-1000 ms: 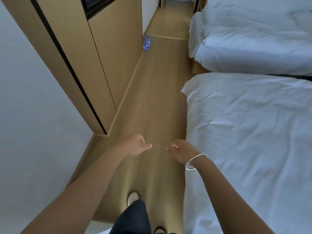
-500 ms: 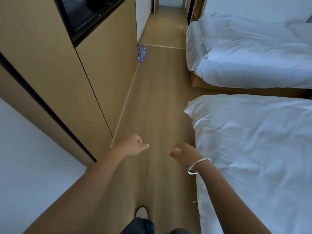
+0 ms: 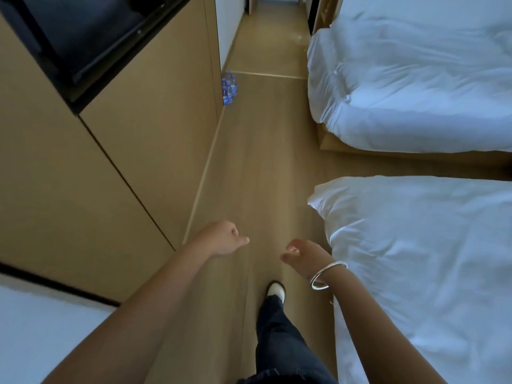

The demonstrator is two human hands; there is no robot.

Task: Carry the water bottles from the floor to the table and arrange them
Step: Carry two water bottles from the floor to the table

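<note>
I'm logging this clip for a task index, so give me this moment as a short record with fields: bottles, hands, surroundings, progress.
bottles: water bottles grouped on the floor, far ahead beside the cabinet
left hand: loosely curled, holds nothing
right hand: loosely curled, holds nothing, bracelet on wrist
surroundings: two beds on the right
progress: no bottle picked up yet

Two bare hands show, the left hand [image 3: 221, 238] and the right hand [image 3: 303, 256], and well ahead of their fingers stands one small cluster of clear plastic water bottles with blue labels [image 3: 228, 88], too small and blurred to count singly. To the right of the fingers lie two beds under white duvets, the nearer bed [image 3: 421, 259] and the farther bed [image 3: 415, 84]. One silver metal bangle [image 3: 327, 274] circles the right wrist, and one white shoe [image 3: 276, 291] shows below the fingers.
</note>
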